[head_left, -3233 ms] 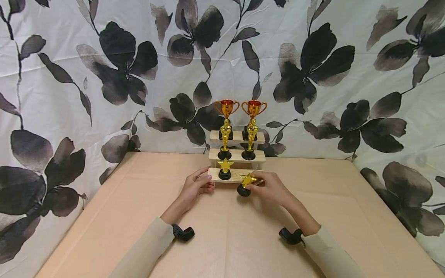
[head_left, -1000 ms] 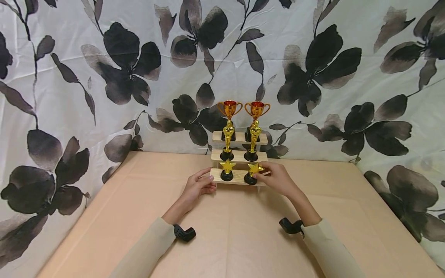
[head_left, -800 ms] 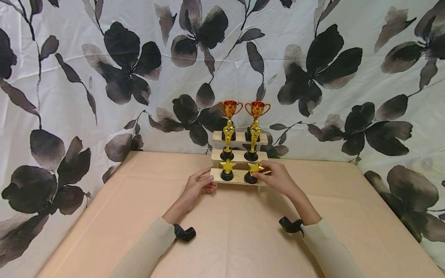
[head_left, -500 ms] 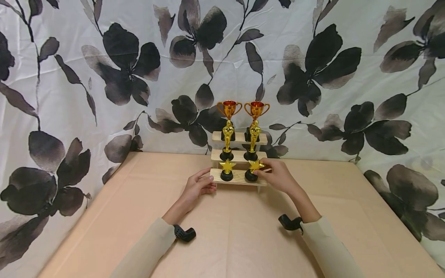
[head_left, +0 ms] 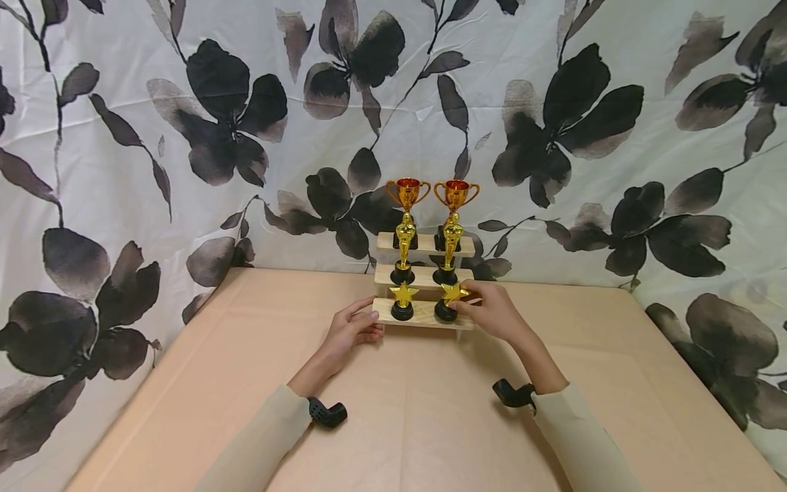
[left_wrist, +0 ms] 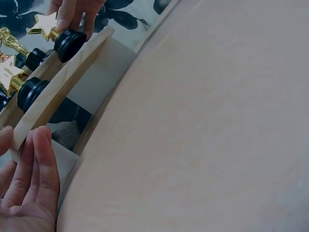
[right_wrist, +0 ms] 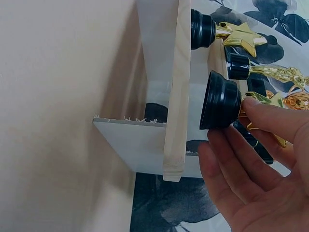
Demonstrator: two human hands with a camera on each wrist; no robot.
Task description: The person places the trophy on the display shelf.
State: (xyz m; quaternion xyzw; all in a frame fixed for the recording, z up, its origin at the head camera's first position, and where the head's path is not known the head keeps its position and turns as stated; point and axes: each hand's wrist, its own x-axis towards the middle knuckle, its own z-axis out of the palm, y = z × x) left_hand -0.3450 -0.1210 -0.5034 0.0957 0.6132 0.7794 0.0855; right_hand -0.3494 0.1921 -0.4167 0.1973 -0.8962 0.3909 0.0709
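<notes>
A small wooden three-step display stand (head_left: pixel 424 312) stands on the table. My left hand (head_left: pixel 346 335) holds the left end of its lowest board, thumb above and fingers below in the left wrist view. My right hand (head_left: pixel 492 312) pinches a gold star trophy (head_left: pixel 446 311) by its star and neck, at the right end of that board. In the right wrist view its black base (right_wrist: pixel 219 102) looks tilted and slightly off the wood. A second star trophy (head_left: pixel 402 311) stands upright on the left of the same board.
Two gold figurine trophies (head_left: pixel 405 239) occupy the middle step. Two orange-gold cup trophies (head_left: pixel 408 194) stand on the top step, partly hidden by the figurines. Behind the tan table (head_left: pixel 393 403) hangs a white cloth (head_left: pixel 430 130) with dark flowers.
My right hand has brought the star trophy from in front of the lowest board up and right to above its right end, then shifted it slightly right. My left hand stays at the stand.
</notes>
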